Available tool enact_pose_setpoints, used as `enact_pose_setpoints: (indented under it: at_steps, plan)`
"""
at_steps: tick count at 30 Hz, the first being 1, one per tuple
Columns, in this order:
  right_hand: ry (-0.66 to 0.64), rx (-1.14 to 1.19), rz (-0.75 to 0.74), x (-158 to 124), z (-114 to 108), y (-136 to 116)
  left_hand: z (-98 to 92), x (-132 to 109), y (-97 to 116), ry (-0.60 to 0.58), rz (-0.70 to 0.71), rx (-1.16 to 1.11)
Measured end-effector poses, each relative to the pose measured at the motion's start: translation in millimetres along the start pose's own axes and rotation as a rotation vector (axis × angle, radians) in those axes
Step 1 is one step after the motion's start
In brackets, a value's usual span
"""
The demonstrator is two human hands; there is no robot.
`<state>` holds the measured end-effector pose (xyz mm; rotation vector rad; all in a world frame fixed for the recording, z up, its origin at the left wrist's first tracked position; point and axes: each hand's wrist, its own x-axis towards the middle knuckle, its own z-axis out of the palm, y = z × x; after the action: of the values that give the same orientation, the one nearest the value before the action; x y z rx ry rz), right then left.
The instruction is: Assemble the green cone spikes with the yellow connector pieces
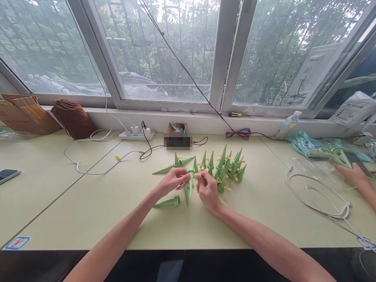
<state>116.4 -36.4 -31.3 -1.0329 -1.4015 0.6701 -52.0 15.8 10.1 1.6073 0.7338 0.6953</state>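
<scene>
My left hand (176, 179) pinches a green plastic watering spike (191, 183) by its wider upper end, with the tip pointing down. Against the side of that spike, my right hand (208, 192) grips a small yellow valve (197, 175) between thumb and fingers. Whether the valve sits inside the spike's hole, I cannot tell. Just beyond my right hand stands a cluster of similar green spikes (221, 166), tips up, many with yellow valves. Loose spikes lie on their sides near my left hand, among them one spike (169, 201) close to my wrist.
A power strip (136, 135) with cables and a small open cardboard box (175, 128) are at the back. To the right, another person's hand (351, 174) holds a green plastic piece near a coiled white cable (319, 211). A phone (8, 176) lies far left.
</scene>
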Motion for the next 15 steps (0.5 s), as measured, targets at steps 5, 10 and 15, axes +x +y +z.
enact_pose_setpoints:
  at_steps: [5, 10, 15]
  plan:
    - [-0.015, 0.019, 0.021, 0.4, 1.3, 0.8, 3.6, 1.1, -0.8, 0.151, 0.109, 0.145]
    - [-0.029, 0.042, 0.036, 0.0, 1.8, 1.2, 3.6, 0.7, -3.3, 0.245, 0.264, 0.335]
    - [-0.031, 0.042, 0.045, 0.3, 1.8, 1.8, 3.5, 0.7, -8.1, 0.239, 0.38, 0.382]
